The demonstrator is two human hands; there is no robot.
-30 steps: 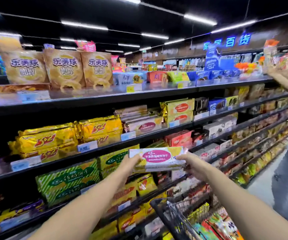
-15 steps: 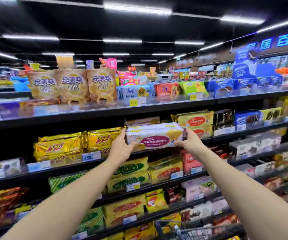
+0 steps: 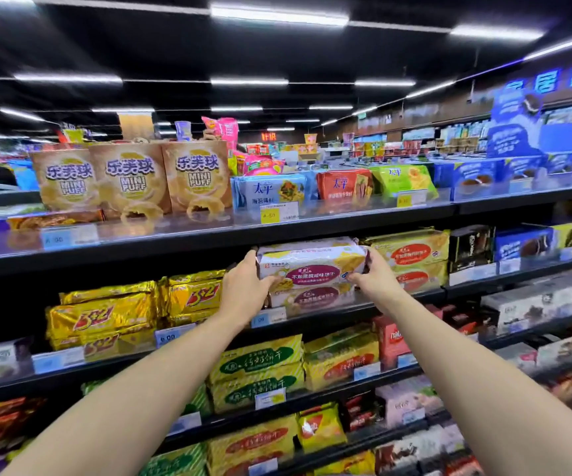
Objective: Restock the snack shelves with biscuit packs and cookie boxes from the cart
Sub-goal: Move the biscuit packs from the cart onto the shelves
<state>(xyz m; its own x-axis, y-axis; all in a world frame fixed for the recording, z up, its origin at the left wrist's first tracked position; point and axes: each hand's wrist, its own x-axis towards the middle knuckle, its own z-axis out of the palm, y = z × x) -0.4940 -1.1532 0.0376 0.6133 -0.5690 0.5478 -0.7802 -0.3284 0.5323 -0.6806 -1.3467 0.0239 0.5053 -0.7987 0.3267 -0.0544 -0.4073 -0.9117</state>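
Note:
A white and yellow biscuit pack [image 3: 312, 264] with a purple oval label lies on top of a matching pack [image 3: 312, 298] on the second shelf [image 3: 346, 312]. My left hand [image 3: 245, 290] grips its left end and my right hand [image 3: 375, 276] grips its right end. The pack sits under the top shelf's edge, between gold 3+2 packs [image 3: 192, 297] on the left and yellow packs with red labels [image 3: 415, 259] on the right. The cart is out of view.
The top shelf [image 3: 209, 231] carries mini puff bags [image 3: 130, 180], blue, red and green cracker packs [image 3: 343, 183] and blue cookie boxes [image 3: 477, 180]. Lower shelves hold green-labelled packs [image 3: 257, 364] and red boxes [image 3: 391, 341]. Price tags line every shelf edge.
Both hands lifted the biscuit pack from waist height up to the second shelf and set it on the matching pack. The view tilted upward, so the cart dropped out of sight.

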